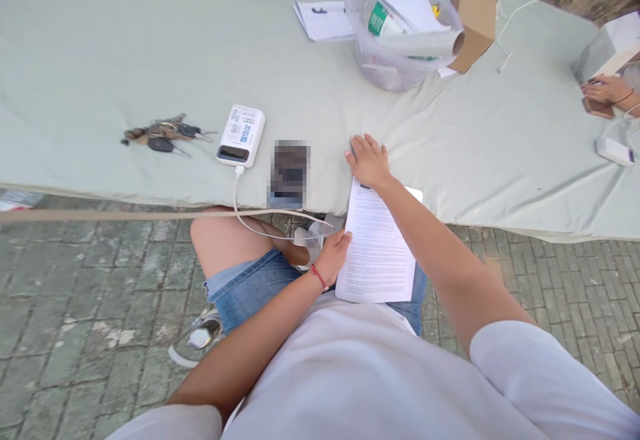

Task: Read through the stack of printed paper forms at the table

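A printed sheet of paper [376, 247] lies across my lap, its top end reaching the edge of the cloth-covered table [100, 60]. My left hand [333, 257] pinches the sheet's left edge near my knee. My right hand [369, 159] rests flat, palm down, fingers slightly apart, on the table edge at the sheet's top. Just left of that hand lies a blurred dark object [290, 172], and further left a white power bank [241, 135] with a white cable [260, 223] hanging down to my lap.
A bunch of keys [163, 135] lies left of the power bank. A clear plastic tub [400, 33] holds papers and a roll, with a cardboard box [475, 23] and loose sheets [325, 20] beside it. Another person's hand [605, 88] is at the far right. Brick paving lies below.
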Tool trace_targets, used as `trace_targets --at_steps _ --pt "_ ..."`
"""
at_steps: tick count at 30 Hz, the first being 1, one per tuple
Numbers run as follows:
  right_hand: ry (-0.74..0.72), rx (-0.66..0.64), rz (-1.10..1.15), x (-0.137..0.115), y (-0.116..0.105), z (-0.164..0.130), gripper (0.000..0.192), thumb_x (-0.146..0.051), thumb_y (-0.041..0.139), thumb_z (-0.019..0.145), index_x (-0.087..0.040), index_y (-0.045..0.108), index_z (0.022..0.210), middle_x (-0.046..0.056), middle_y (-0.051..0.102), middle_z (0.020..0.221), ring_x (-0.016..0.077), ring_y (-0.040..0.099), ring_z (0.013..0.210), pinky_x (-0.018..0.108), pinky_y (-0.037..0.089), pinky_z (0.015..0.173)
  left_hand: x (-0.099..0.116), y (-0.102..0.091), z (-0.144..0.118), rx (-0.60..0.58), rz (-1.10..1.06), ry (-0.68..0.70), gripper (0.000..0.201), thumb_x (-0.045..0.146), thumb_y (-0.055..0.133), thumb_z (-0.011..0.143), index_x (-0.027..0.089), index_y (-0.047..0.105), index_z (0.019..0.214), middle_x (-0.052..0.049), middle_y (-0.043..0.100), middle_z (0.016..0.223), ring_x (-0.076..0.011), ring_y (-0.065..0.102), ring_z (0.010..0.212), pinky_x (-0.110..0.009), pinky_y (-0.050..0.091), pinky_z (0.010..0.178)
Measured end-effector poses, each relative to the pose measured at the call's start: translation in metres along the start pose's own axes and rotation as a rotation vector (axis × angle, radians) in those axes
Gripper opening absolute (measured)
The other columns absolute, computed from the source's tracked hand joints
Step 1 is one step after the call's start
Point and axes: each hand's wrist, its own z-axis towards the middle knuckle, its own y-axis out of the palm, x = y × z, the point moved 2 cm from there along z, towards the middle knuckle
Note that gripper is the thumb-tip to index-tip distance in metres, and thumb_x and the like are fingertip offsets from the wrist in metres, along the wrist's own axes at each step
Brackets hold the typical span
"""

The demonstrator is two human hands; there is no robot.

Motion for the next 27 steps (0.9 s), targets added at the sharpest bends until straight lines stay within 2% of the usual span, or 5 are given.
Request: trace_targets --at_steps 5,10,17,22,27 --pt "-0.017 0.024 -0.008 -0.002 0.001 -0.002 0.058 -0.045 0.031 0.109 -0.019 0.047 0.158 0.01 0.04 0.17 0.0339 0.021 0.162 0.069 0.014 0.129 -0.003 -0.003 -0.004 0.011 0.033 -0.013 0.04 0.06 0.067 0.089 0.02 0.068 0.087 -0.007 0.074 0.092 -0.0289 0.067 0.093 -0.043 0.052 0.093" --pt "-0.01 0.093 -0.013 -0.001 0.007 -0.004 0.054 -0.044 0.031 0.11 -0.021 0.053 0.154 0.01 0.048 0.165 0.0342 0.026 0.159 0.07 0.015 0.129 -0.008 -0.004 0.0 -0.009 -0.002 -0.035 0.047 0.064 0.068 0.087 0.018 0.071 0.096 -0.008 0.075 0.096 -0.0304 0.067 0.099 -0.043 0.051 0.094" --pt "0.009 0.143 -0.059 -0.005 0.011 -0.007 0.049 -0.04 0.03 0.11 -0.024 0.059 0.147 0.007 0.05 0.163 0.0322 0.024 0.161 0.068 0.011 0.13 -0.009 -0.006 0.005 -0.015 -0.042 -0.067 0.055 0.068 0.075 0.08 0.016 0.071 0.095 -0.01 0.077 0.097 -0.031 0.069 0.1 -0.045 0.051 0.099" --pt "0.034 0.124 -0.047 -0.005 0.008 -0.003 0.048 -0.036 0.033 0.109 -0.02 0.06 0.145 0.009 0.049 0.163 0.0323 0.024 0.161 0.065 0.012 0.131 -0.016 -0.008 0.0 -0.07 -0.322 -0.204 0.058 0.06 0.088 0.073 0.018 0.071 0.109 -0.011 0.078 0.113 -0.0319 0.072 0.109 -0.048 0.053 0.103" --pt "0.011 0.143 -0.016 -0.004 0.009 -0.003 0.046 -0.039 0.036 0.109 -0.02 0.062 0.142 0.011 0.051 0.161 0.0352 0.029 0.157 0.067 0.016 0.129 -0.038 -0.013 -0.021 -0.232 -0.28 -0.392 0.062 0.061 0.092 0.068 0.014 0.077 0.104 -0.018 0.079 0.113 -0.0367 0.074 0.109 -0.053 0.053 0.106"
